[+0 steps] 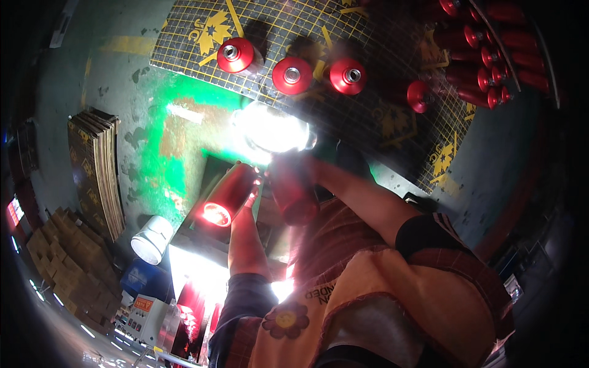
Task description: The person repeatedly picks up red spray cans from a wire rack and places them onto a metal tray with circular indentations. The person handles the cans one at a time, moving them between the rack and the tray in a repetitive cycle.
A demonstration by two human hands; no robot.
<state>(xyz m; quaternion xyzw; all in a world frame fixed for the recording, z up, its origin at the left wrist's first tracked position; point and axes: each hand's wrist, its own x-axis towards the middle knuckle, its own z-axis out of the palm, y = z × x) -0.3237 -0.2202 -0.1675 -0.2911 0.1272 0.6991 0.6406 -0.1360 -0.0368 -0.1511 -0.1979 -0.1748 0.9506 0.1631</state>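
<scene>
Two red metal bottles are held side by side below a glaring lamp (270,129). My left hand (250,195) is closed round the left bottle (228,191), which tilts with its pale, shining end toward me. The right bottle (293,193) is darker and partly blurred, with my right hand (311,172) closed on its upper side. Glare and the bottles hide most of my fingers. Beyond the lamp, several red bottles with round shoulders and metal necks, such as this one (292,75), stand upright on a black board with a yellow grid (184,46).
More red bottles (485,67) lie stacked at the far right behind a thin bar. To the left are a stack of boards (98,172), a white bucket (152,239) and piled cardboard boxes (67,264). A control box (144,319) stands at the lower left.
</scene>
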